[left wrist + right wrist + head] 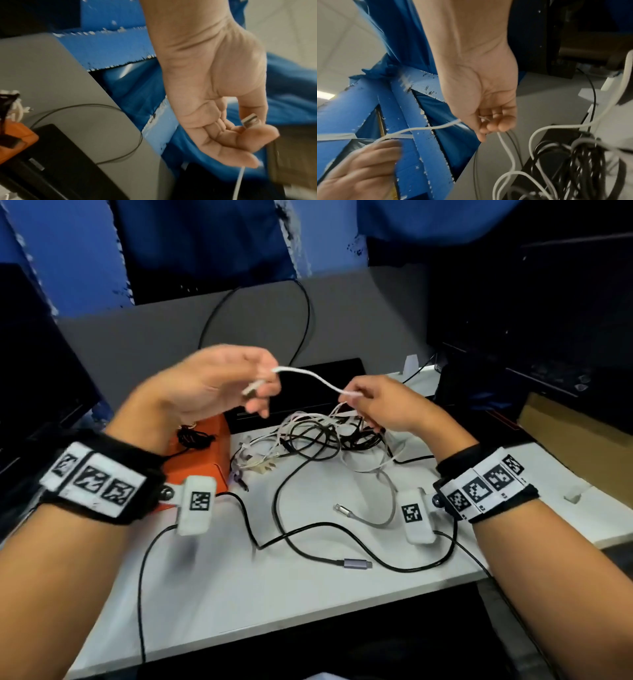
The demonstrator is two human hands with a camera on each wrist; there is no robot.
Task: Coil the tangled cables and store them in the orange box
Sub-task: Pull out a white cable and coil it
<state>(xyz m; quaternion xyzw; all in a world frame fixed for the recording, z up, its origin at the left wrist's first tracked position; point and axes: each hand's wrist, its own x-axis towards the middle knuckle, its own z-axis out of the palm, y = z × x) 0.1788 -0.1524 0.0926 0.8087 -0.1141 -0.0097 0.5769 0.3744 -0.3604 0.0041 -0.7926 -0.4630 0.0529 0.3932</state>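
Both hands are raised above the desk with a thin white cable [310, 377] stretched between them. My left hand [219, 381] pinches its end by the metal plug [249, 120], which sticks out past the thumb. My right hand [373, 402] pinches the same white cable [436, 126] further along, and the rest drops into the tangle of black and white cables [322, 436] on the desk below. The orange box [202, 460] sits at the left under my left wrist, with a small coiled black cable [193, 438] lying in it.
A black cable with a grey plug [356, 563] and a grey cable with a metal plug [342, 508] lie loose on the white desk [222, 594]. A black flat device [308, 395] stands behind the tangle. A grey partition [154, 337] backs the desk; a cardboard box [575, 433] is at right.
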